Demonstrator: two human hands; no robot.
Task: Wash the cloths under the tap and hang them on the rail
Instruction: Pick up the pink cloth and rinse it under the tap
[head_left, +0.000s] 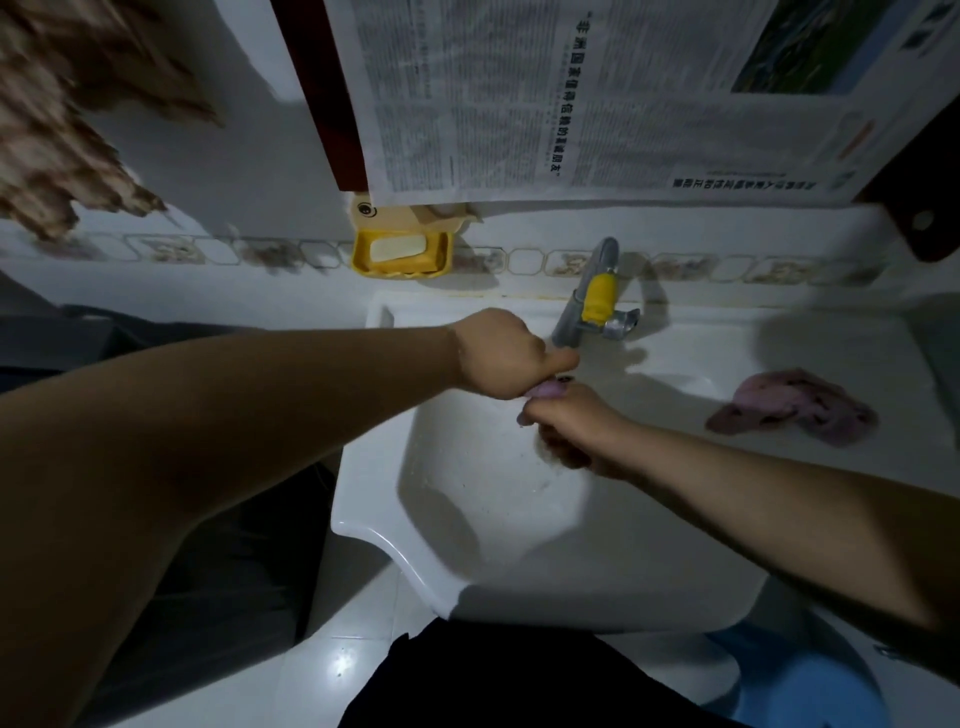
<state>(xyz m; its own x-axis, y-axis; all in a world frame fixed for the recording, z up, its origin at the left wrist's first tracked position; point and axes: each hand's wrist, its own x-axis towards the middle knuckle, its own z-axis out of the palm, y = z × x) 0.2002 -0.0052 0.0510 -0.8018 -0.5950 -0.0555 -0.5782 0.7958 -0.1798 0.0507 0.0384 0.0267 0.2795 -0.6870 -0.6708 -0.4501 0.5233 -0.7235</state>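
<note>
Head view, hands: your left hand (501, 353) and right hand (574, 423) both clench one small pink cloth (702, 388) just below the tap (597, 293).
Second cloth (795, 408): lies on the basin (374, 519) rim, right of the tap.
Risk: wringing over the drain; a loosened fist drops the cloth into it. Flow not discernible.

– What do we have holding things here?
– We see a white ceramic washbasin (363, 525) at frame centre.
– And on it?
– We find a crumpled pink cloth with dark spots (795, 408) on its flat right ledge, right of centre.
</note>
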